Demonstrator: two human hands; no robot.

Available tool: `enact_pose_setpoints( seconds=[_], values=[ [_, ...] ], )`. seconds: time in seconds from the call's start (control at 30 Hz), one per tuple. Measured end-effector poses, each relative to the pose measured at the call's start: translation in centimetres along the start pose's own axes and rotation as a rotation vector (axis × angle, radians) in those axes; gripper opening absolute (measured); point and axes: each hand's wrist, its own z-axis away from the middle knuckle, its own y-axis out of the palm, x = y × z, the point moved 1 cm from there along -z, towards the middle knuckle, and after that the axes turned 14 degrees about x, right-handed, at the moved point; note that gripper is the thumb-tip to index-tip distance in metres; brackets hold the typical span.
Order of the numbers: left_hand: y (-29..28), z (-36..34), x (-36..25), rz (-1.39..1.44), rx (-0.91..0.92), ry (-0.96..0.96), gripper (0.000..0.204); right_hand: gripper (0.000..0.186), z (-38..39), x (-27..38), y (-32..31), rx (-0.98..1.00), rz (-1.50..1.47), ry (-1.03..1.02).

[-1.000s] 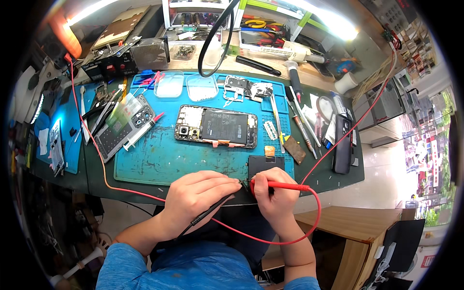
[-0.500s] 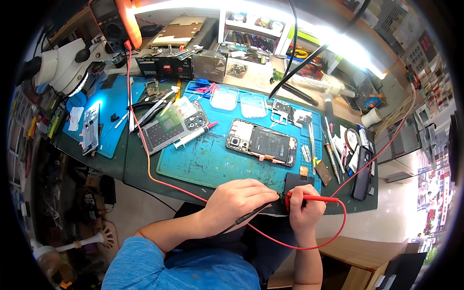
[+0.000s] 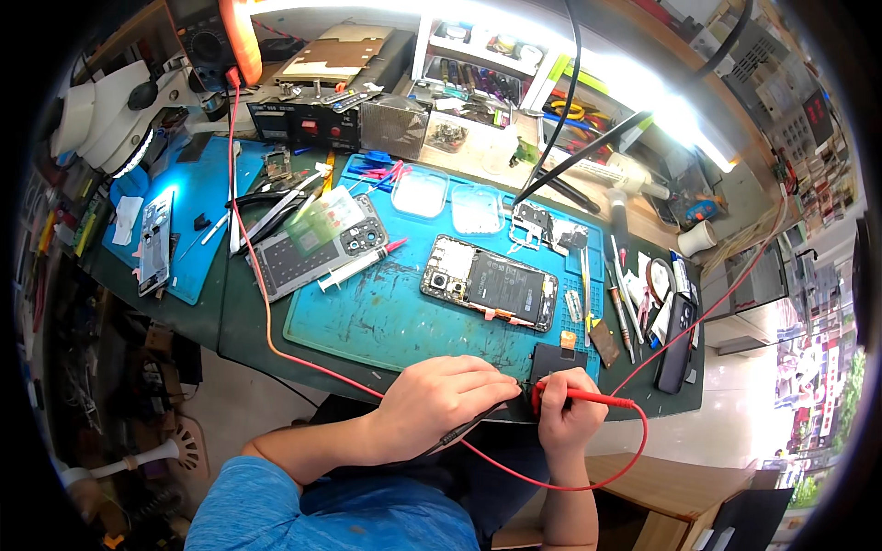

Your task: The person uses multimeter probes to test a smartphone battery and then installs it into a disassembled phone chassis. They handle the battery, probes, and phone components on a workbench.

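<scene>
The counter's [image 3: 244,331] bare dark-green strip runs along the near side of the blue mat [image 3: 354,317], the place to reckon from. At the mat's near edge, the left hand [image 3: 448,409] has its fingers laid together and curled over the black probe [image 3: 467,428]; its thumb is out of sight. By the mat's near right corner, the right hand [image 3: 571,411] pinches the red probe [image 3: 599,399] between thumb and bent forefinger. An opened phone [image 3: 490,283] lies on the mat's right half. A flat black pack [image 3: 557,358] lies at the mat's near right corner, its front covered by the right hand; it looks thin and easily bent, best lifted by its edges. Both probes should be light and stiff in the barrel, perhaps slick, with fragile tips, so the barrel is the place to grip; the red lead [image 3: 647,436] looks soft and could tug. Smallest, the tips meet something dark between the hands, too small and shadowed to make out, and contact cannot be told.
</scene>
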Motion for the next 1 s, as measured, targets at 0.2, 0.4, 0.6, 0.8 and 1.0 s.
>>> enact_pose_setpoints(
  seconds=[0.2, 0.4, 0.6, 0.8, 1.0],
  values=[
    [-0.13, -0.34, 0.19, -0.011, 0.015, 0.007, 0.031, 0.011, 0.09, -0.20, -0.11, -0.001, -0.026, -0.033],
    [0.05, -0.36, 0.12, -0.017, 0.010, 0.003, 0.031, 0.010, -0.25, -0.29, -0.17, 0.018, -0.009, -0.083],
    [0.09, -0.44, 0.04, -0.024, 0.003, -0.002, 0.031, 0.011, -0.26, -0.33, -0.11, 0.008, -0.001, -0.089],
    [0.09, -0.39, 0.14, -0.024, -0.010, 0.004, 0.030, 0.010, -0.29, -0.38, -0.06, 0.010, 0.015, -0.102],
    [0.04, -0.39, 0.11, -0.018, -0.007, 0.006, 0.030, 0.011, -0.23, -0.37, 0.01, 0.003, 0.011, -0.093]
  ],
)
